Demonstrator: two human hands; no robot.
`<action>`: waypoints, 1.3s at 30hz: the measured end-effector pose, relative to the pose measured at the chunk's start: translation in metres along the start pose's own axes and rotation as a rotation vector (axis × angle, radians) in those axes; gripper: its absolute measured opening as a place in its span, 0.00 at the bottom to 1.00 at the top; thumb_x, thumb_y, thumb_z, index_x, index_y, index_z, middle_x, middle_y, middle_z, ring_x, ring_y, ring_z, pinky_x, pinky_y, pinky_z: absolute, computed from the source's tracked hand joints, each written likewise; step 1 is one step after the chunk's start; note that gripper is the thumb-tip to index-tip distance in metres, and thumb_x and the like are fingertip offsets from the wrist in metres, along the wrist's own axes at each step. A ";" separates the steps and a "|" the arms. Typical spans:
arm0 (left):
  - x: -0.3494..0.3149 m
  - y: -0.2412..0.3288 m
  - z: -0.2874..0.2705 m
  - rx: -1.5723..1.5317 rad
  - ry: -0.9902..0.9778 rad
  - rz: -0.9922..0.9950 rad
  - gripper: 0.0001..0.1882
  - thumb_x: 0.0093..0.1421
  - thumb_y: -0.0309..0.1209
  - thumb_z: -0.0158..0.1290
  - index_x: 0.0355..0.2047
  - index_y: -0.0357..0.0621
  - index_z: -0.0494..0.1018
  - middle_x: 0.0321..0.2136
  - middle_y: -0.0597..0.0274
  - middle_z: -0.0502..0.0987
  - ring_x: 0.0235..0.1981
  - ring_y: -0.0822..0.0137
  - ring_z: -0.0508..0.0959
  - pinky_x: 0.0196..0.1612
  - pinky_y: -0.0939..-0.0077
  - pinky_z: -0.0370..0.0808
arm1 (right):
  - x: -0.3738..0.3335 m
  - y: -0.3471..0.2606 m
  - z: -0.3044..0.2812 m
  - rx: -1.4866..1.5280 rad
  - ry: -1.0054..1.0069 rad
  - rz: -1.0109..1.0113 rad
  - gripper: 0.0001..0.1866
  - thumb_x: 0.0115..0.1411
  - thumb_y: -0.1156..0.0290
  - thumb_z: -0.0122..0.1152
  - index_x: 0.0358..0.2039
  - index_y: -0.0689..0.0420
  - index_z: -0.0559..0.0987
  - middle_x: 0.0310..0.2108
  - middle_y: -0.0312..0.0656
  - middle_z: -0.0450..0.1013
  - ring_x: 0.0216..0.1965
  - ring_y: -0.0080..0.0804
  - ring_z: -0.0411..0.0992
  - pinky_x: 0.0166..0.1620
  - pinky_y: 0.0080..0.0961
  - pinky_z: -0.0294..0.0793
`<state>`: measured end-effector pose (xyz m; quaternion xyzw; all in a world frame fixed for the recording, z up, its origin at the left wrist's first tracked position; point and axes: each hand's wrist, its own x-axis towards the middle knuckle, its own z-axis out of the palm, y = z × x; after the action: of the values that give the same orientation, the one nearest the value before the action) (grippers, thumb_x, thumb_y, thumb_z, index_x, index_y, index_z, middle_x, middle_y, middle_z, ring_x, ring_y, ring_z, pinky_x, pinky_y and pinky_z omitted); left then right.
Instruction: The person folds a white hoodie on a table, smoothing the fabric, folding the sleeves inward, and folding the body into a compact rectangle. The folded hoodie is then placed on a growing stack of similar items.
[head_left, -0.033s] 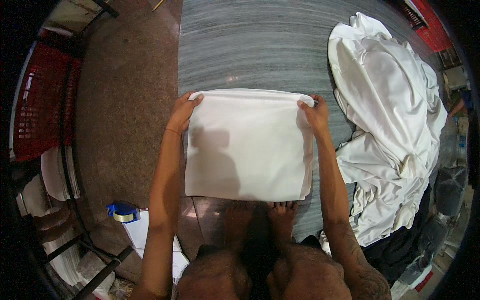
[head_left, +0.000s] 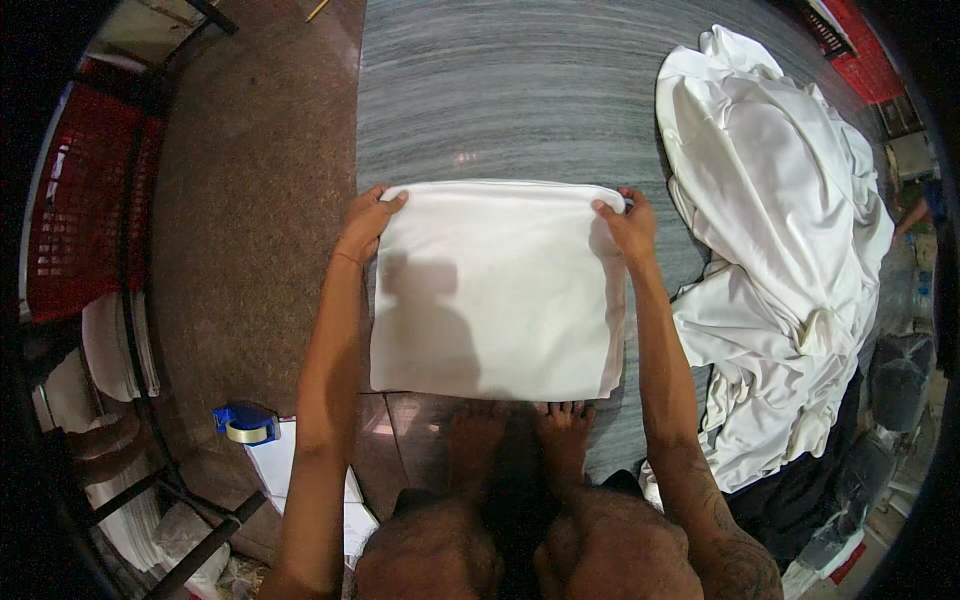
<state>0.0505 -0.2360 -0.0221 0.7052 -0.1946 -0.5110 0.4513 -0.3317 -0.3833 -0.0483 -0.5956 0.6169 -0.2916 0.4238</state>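
A folded white cloth [head_left: 497,290] lies flat as a neat rectangle on the grey striped floor [head_left: 500,90], just in front of my bare feet [head_left: 565,425]. My left hand [head_left: 366,222] pinches its far left corner. My right hand [head_left: 628,222] pinches its far right corner. Both arms reach forward along the cloth's two sides.
A big heap of loose white cloth [head_left: 780,240] lies to the right. Brown speckled floor [head_left: 250,220] is on the left, with a red crate [head_left: 80,200] at the far left. A tape dispenser [head_left: 245,425] sits on white sheets [head_left: 300,475] near my left knee. Dark bags [head_left: 885,400] lie at the right rim.
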 end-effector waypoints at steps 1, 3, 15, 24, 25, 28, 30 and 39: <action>0.005 -0.003 -0.005 0.103 0.009 0.006 0.34 0.56 0.34 0.64 0.58 0.28 0.65 0.49 0.48 0.76 0.47 0.62 0.78 0.48 0.73 0.76 | -0.001 -0.002 0.001 -0.097 0.000 -0.024 0.39 0.44 0.64 0.76 0.53 0.71 0.69 0.42 0.57 0.76 0.39 0.41 0.78 0.41 0.33 0.78; 0.014 -0.014 -0.021 0.311 0.032 0.014 0.34 0.56 0.33 0.64 0.58 0.27 0.65 0.49 0.47 0.76 0.48 0.61 0.77 0.50 0.71 0.75 | -0.002 -0.009 0.007 -0.267 -0.051 -0.077 0.42 0.43 0.61 0.77 0.54 0.71 0.68 0.43 0.59 0.76 0.41 0.43 0.78 0.43 0.34 0.78; -0.069 -0.027 -0.011 0.112 0.048 -0.134 0.32 0.54 0.41 0.66 0.50 0.26 0.71 0.43 0.47 0.79 0.41 0.61 0.80 0.43 0.68 0.78 | -0.071 0.024 -0.022 -0.188 -0.148 0.043 0.32 0.52 0.58 0.72 0.47 0.71 0.73 0.36 0.55 0.78 0.36 0.39 0.79 0.38 0.34 0.77; -0.067 -0.009 -0.025 -0.177 -0.139 -0.285 0.30 0.59 0.41 0.61 0.52 0.28 0.69 0.46 0.48 0.77 0.46 0.60 0.78 0.46 0.66 0.79 | -0.066 -0.037 -0.023 0.382 -0.511 0.509 0.48 0.53 0.46 0.70 0.54 0.79 0.63 0.49 0.66 0.70 0.48 0.48 0.75 0.42 0.33 0.79; -0.070 -0.009 -0.029 -0.160 -0.141 -0.307 0.30 0.60 0.41 0.61 0.53 0.28 0.69 0.46 0.49 0.77 0.47 0.60 0.78 0.47 0.66 0.79 | -0.074 -0.049 -0.012 0.185 -0.266 0.539 0.46 0.53 0.47 0.70 0.54 0.77 0.64 0.49 0.63 0.70 0.46 0.45 0.75 0.41 0.32 0.79; -0.072 0.019 -0.009 -0.211 -0.110 -0.073 0.29 0.61 0.38 0.60 0.55 0.29 0.67 0.48 0.51 0.76 0.49 0.60 0.77 0.52 0.67 0.76 | -0.059 -0.047 -0.020 0.312 -0.185 0.332 0.38 0.56 0.49 0.69 0.49 0.74 0.71 0.43 0.57 0.74 0.40 0.39 0.77 0.39 0.32 0.79; -0.102 0.048 -0.016 -0.347 -0.087 0.256 0.26 0.59 0.35 0.62 0.53 0.32 0.70 0.48 0.51 0.77 0.48 0.60 0.77 0.52 0.68 0.75 | -0.066 -0.093 -0.036 0.487 -0.195 0.213 0.32 0.57 0.51 0.68 0.45 0.72 0.74 0.38 0.51 0.76 0.37 0.36 0.77 0.40 0.30 0.78; -0.146 0.179 -0.043 0.040 0.462 0.780 0.31 0.59 0.47 0.61 0.47 0.27 0.74 0.39 0.47 0.80 0.41 0.58 0.80 0.47 0.66 0.76 | -0.053 -0.230 -0.086 0.537 -0.007 -0.351 0.27 0.61 0.53 0.63 0.47 0.66 0.79 0.40 0.44 0.78 0.41 0.30 0.74 0.47 0.25 0.71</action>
<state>0.0633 -0.2020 0.2101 0.6833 -0.3498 -0.1281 0.6280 -0.2985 -0.3710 0.2003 -0.5611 0.4042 -0.5105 0.5110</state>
